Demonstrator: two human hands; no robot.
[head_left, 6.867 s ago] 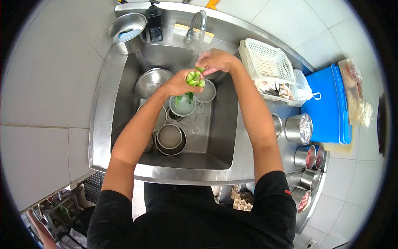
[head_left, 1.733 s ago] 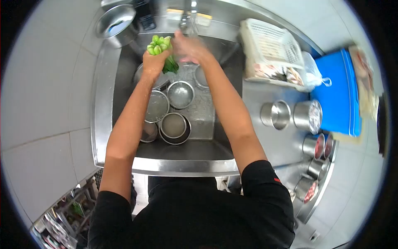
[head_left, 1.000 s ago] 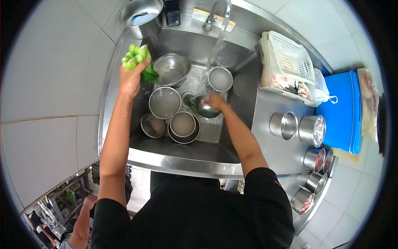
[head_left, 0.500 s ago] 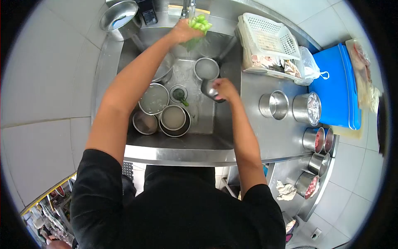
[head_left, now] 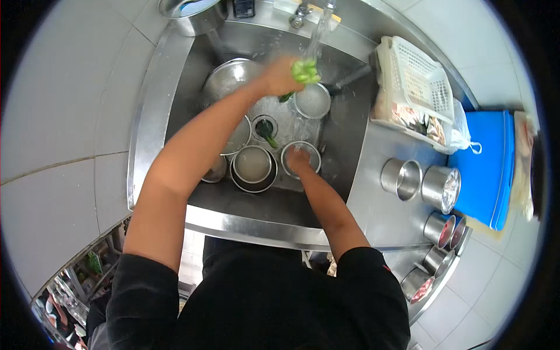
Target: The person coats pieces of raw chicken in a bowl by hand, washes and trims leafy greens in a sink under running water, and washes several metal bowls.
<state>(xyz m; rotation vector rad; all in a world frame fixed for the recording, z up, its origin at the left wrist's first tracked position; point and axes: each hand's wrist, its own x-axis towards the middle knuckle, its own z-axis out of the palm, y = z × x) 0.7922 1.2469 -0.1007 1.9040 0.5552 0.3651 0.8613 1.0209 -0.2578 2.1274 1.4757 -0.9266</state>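
My left hand, blurred, is closed round a bunch of bok choy. The pale green stalk ends point right, and dark leaf shows below the hand. Beside it, water runs from the tap. My right hand reaches down into a round steel bowl standing upright in the sink; its fingers are blurred and partly hidden. A loose green leaf lies over the drain.
Left in the sink stand a large steel bowl and several cloudy-water containers. Another pot sits behind my right hand. On the right counter are white baskets, steel pots and a blue box.
My left hand has brought the bok choy from the tap down toward the middle of the sink. The bowl my right hand held tilted now stands upright nearer me, my hand inside it.
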